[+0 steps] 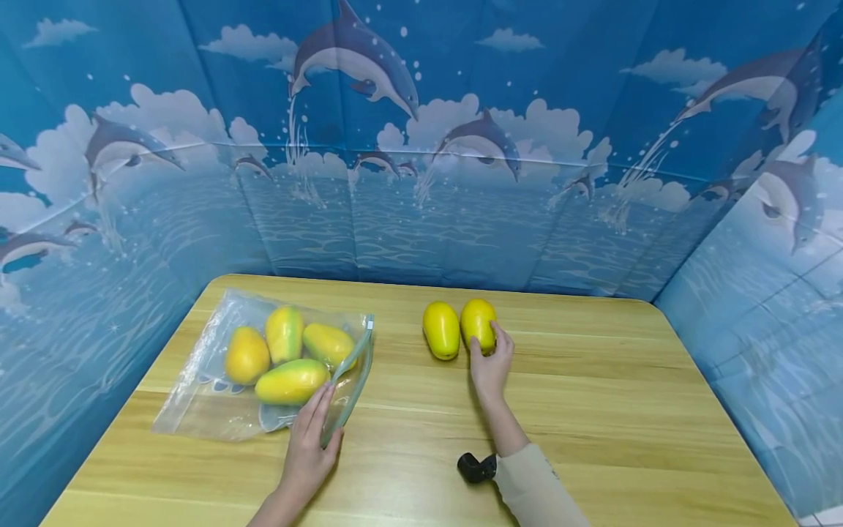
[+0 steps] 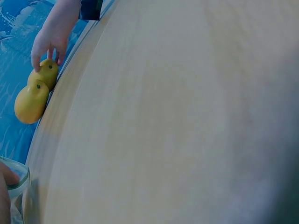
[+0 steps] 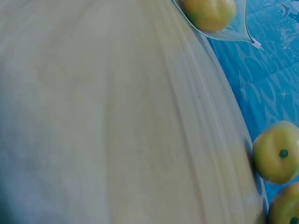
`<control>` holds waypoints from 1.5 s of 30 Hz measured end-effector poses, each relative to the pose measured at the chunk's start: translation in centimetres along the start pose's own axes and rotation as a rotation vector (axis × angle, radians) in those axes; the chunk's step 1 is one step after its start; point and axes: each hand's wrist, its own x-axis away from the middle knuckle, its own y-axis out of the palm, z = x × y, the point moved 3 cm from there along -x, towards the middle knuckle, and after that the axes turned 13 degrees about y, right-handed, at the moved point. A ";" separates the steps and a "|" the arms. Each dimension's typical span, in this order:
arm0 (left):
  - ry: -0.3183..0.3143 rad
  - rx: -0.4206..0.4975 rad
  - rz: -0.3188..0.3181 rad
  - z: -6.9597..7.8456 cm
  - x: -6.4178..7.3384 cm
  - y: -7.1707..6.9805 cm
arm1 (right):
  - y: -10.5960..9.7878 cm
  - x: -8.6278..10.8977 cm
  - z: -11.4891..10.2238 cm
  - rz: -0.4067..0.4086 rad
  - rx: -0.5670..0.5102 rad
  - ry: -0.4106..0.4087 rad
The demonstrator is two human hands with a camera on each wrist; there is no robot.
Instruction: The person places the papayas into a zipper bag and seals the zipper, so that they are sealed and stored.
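Toward the back of the wooden table (image 1: 408,468), right of centre, your right hand (image 1: 492,366) pinches a yellow fruit (image 1: 477,320) at its near end, thumb on one side and fingers on the other. That fruit stands just beside a second yellow fruit (image 1: 440,331) on its left; whether the two touch, or whether the gripped one bears its weight on the wood, cannot be told. Both lie lengthwise, pointing away from you, and the wrist views show a small dark green spot on each one's end.

On the table's left side, your left hand (image 1: 312,445) pinches the near end of the clear plastic bag's (image 1: 197,417) mouth, with its fingers over the plastic and its thumb on the other side of the rim. The greenish zip strip (image 1: 356,350) parts into two curved edges, facing right.

Inside the bag you have four fruits: an orange-yellow one (image 1: 247,356) at the left, a green-streaked one (image 1: 285,334) at the back, a slanting one (image 1: 328,344) nearest the mouth, and a long green-and-yellow one (image 1: 293,383) in front, close to your left fingertips.

Next to your beige right sleeve (image 1: 536,483) sits a black device (image 1: 476,467).
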 end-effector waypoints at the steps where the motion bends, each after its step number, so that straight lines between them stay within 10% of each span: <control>1: -0.001 0.000 -0.001 0.0 0.0 0.0 | -0.1 -0.1 0.0 0.001 0.009 -0.002; 18: 0.040 -0.008 0.041 0.1 -0.2 0.0 | -1.0 -1.2 1.1 -0.048 0.015 0.097; 33: 0.034 0.027 0.063 -0.1 -0.2 0.0 | -2.3 -0.5 -1.0 -0.037 -0.208 0.131; 45: 0.039 0.022 0.096 0.0 -0.5 -0.2 | -0.5 2.4 -3.4 -0.384 -0.246 0.008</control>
